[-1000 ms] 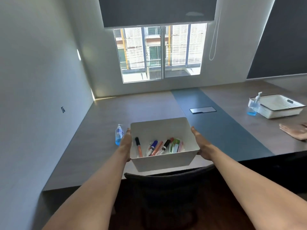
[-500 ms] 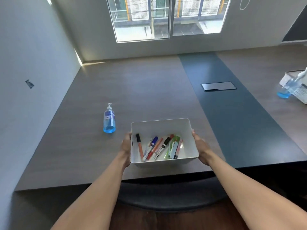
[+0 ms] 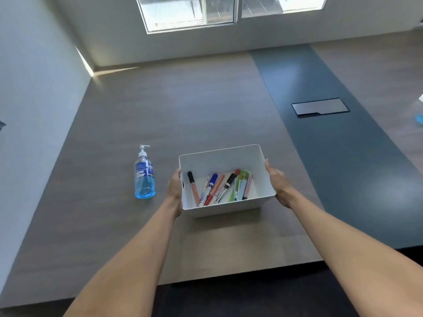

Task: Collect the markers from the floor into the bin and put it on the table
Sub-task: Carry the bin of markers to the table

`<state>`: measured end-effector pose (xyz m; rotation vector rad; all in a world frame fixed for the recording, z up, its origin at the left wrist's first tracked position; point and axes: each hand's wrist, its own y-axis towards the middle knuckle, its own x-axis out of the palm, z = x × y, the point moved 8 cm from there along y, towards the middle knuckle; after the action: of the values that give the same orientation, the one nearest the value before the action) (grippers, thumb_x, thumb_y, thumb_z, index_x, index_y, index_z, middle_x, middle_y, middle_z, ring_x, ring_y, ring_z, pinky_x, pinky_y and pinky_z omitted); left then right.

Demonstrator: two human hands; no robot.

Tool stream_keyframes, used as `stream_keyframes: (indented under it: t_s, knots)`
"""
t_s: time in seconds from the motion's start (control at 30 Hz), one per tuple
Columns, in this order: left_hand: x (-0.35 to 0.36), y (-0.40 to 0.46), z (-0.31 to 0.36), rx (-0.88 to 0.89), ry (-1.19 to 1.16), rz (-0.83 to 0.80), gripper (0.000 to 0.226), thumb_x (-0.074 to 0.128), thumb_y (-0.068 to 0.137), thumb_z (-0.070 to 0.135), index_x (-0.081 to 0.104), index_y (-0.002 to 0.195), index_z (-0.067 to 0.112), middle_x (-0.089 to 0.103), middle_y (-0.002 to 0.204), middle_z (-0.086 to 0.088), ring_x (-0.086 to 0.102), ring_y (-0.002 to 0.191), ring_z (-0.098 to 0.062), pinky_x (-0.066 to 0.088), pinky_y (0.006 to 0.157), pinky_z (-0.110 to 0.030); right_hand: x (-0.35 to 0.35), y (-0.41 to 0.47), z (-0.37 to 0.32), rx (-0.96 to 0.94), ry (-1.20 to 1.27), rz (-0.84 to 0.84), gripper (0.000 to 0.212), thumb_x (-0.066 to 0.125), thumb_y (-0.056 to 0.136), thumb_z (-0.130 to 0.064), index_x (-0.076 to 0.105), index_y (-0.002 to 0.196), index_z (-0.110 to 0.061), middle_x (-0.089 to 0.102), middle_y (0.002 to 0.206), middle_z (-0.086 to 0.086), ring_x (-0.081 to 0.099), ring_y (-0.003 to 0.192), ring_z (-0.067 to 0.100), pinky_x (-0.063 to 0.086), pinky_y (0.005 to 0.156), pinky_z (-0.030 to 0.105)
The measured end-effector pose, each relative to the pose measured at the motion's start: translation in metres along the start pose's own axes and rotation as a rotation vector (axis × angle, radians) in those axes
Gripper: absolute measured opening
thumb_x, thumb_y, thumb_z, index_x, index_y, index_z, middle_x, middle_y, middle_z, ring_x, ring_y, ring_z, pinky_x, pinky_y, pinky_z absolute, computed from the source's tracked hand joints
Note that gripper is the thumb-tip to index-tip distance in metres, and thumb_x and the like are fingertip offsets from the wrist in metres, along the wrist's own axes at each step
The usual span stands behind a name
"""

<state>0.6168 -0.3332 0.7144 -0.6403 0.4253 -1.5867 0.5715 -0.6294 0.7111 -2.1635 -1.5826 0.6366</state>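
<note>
A white rectangular bin (image 3: 219, 156) is over the brown table (image 3: 183, 106), well in from its front edge. Whether its base touches the tabletop I cannot tell. Several markers (image 3: 219, 187) in orange, blue, red, black and green lie loose on its floor. My left hand (image 3: 175, 186) grips the bin's left wall and my right hand (image 3: 278, 183) grips its right wall. Both arms reach forward over the table edge.
A pump bottle of blue liquid (image 3: 144, 176) stands just left of the bin. A dark blue strip (image 3: 332, 156) runs down the table at the right, with a flat cable hatch (image 3: 320, 107) set in it. A wall borders the table's left side.
The bin has moved forward from the table's front edge to further in over the tabletop. My view has tilted down and come closer.
</note>
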Motion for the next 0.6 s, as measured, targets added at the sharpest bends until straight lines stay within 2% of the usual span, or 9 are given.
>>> stream_keyframes:
  t_s: [0.13, 0.3, 0.43, 0.5, 0.6]
  knots:
    - [-0.002, 0.035, 0.020, 0.018, 0.004, -0.002, 0.047, 0.038, 0.091, 0.056, 0.070, 0.100, 0.023, 0.072, 0.092, -0.010, 0.068, 0.081, -0.026, 0.055, 0.073, -0.035, 0.008, 0.029, -0.022, -0.025, -0.011, -0.010, 0.061, 0.040, 0.097, -0.061, 0.066, 0.119, -0.011, 0.073, 0.107, 0.014, 0.072, 0.094, 0.032, 0.056, 0.084, 0.045]
    - [0.005, 0.069, 0.046, 0.025, -0.027, -0.021, 0.045, 0.035, 0.096, 0.050, 0.070, 0.091, 0.023, 0.076, 0.073, 0.000, 0.072, 0.065, -0.018, 0.054, 0.063, -0.029, 0.014, 0.060, -0.048, -0.055, -0.042, 0.010, 0.057, 0.036, 0.097, -0.062, 0.063, 0.116, -0.016, 0.072, 0.105, 0.010, 0.071, 0.093, 0.030, 0.056, 0.087, 0.045]
    - [0.012, 0.082, 0.061, 0.017, -0.019, -0.032, 0.045, 0.032, 0.098, 0.047, 0.068, 0.087, 0.024, 0.075, 0.066, 0.003, 0.070, 0.062, -0.015, 0.054, 0.059, -0.025, 0.020, 0.074, -0.063, -0.062, -0.086, -0.010, 0.055, 0.031, 0.100, -0.060, 0.061, 0.113, -0.015, 0.070, 0.095, 0.005, 0.068, 0.082, 0.023, 0.055, 0.073, 0.036]
    - [0.010, 0.082, 0.068, 0.020, 0.027, -0.011, 0.043, 0.037, 0.096, 0.048, 0.069, 0.090, 0.021, 0.074, 0.074, 0.000, 0.068, 0.069, -0.019, 0.056, 0.061, -0.025, 0.020, 0.079, -0.068, -0.070, -0.177, 0.010, 0.057, 0.028, 0.101, -0.058, 0.062, 0.114, -0.015, 0.069, 0.103, 0.007, 0.066, 0.090, 0.025, 0.051, 0.077, 0.037]
    - [-0.014, 0.082, 0.083, 0.096, 0.138, 0.136, 0.034, 0.048, 0.088, 0.044, 0.069, 0.093, 0.018, 0.070, 0.085, -0.010, 0.061, 0.089, -0.028, 0.052, 0.081, -0.036, 0.015, 0.078, -0.093, -0.232, -0.440, 0.201, 0.051, 0.028, 0.103, -0.046, 0.060, 0.124, -0.012, 0.058, 0.128, 0.014, 0.057, 0.114, 0.032, 0.043, 0.095, 0.041]
